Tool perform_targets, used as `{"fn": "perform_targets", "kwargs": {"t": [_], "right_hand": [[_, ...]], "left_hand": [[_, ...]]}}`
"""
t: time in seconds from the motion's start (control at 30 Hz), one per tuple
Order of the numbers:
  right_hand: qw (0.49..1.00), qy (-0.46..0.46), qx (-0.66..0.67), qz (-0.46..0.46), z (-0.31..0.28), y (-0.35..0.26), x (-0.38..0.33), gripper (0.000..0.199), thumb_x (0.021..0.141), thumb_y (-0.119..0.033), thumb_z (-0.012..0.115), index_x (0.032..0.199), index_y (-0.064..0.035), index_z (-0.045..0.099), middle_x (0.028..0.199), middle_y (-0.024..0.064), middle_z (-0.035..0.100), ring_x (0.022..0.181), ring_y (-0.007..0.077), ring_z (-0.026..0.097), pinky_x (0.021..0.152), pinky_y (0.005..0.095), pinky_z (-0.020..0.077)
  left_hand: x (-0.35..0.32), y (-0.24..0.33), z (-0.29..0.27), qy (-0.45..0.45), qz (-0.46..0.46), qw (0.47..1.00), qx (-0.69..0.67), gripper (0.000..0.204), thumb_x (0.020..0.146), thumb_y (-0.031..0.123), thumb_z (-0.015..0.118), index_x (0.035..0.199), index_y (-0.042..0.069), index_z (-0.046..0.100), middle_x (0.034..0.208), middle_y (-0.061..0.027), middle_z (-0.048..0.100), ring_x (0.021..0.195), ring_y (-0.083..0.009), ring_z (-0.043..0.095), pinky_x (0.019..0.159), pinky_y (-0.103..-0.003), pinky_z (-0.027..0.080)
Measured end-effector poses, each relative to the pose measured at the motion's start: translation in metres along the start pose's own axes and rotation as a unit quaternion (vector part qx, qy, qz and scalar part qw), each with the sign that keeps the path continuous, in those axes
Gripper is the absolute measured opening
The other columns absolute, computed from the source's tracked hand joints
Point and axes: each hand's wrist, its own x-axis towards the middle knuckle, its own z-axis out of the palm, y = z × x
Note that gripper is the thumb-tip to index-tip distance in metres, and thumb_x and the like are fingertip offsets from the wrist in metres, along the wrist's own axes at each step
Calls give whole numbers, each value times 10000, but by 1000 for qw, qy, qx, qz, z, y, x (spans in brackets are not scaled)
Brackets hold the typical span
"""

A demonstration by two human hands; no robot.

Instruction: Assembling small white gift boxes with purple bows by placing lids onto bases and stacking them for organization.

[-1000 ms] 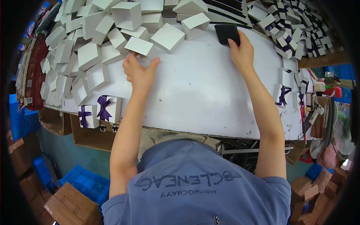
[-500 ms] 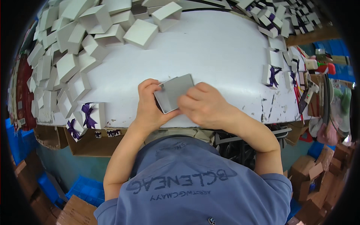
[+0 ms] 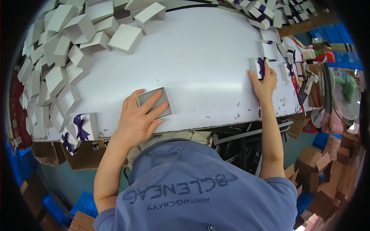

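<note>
A small open white box (image 3: 169,109) with a grey insert lies on the table near its front edge. My left hand (image 3: 135,118) is spread over it, two fingers lying flat on the insert and the thumb by the near side. Over at the right, my right hand (image 3: 264,84) has its thumb and fingers on either side of a white box lid with a purple ribbon bow (image 3: 261,66). The hand covers part of that lid. More white lids (image 3: 268,50) with dark ribbon stand just beyond it.
Many white open boxes (image 3: 81,29) are heaped along the left and far left. Two white pieces with purple bows (image 3: 86,126) stand at the table's left front edge. Beribboned boxes (image 3: 260,11) pile up at the far right. A clear-bladed fan (image 3: 345,92) stands beyond the right edge.
The grey-insert box, held up in both hands before, is now down on the table under my left hand. My right hand has left it and reached right to the bowed lid.
</note>
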Motion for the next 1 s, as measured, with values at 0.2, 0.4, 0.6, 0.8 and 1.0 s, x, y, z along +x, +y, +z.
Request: {"fn": "perform_targets", "kwargs": {"t": [0.2,0.4,0.6,0.8,1.0], "right_hand": [[741,-207,410,-491,-44,-139,-50,667,633,-208,744,1254,-155,506,1266,203,423,1151,386,410,954,456,336],[719,-187,323,-586,-54,-148,-75,668,631,-288,735,1245,-140,515,1283,227,406,1086,375,451,903,457,397],[726,-182,315,-583,-41,-142,-92,708,639,-309,730,1251,-76,461,1301,260,355,1119,395,406,917,498,351],[688,-218,241,-649,-67,-159,-42,699,693,-380,708,1265,-79,440,1302,227,379,1197,371,389,949,538,306],[785,177,285,-520,-100,-258,144,660,672,-207,741,1230,-14,446,1218,158,503,1114,328,481,919,421,377]], "left_hand": [[0,-22,40,193,45,945,-259,929,643,149,778,1388,120,222,1357,-204,309,1189,-410,364,940,-449,386],[14,-15,31,125,57,973,-186,896,619,120,771,1362,36,277,1354,-256,322,1178,-421,406,921,-435,410],[8,2,12,58,14,994,-88,915,597,286,773,1348,19,323,1359,-180,363,1201,-345,397,966,-460,329],[-5,1,-4,6,-55,997,60,829,660,409,706,1306,21,361,1297,-120,431,1226,-309,369,986,-516,256],[-130,-23,-25,71,-298,945,114,876,580,319,783,1288,14,367,1266,-151,436,1207,-358,374,976,-512,228]]}}
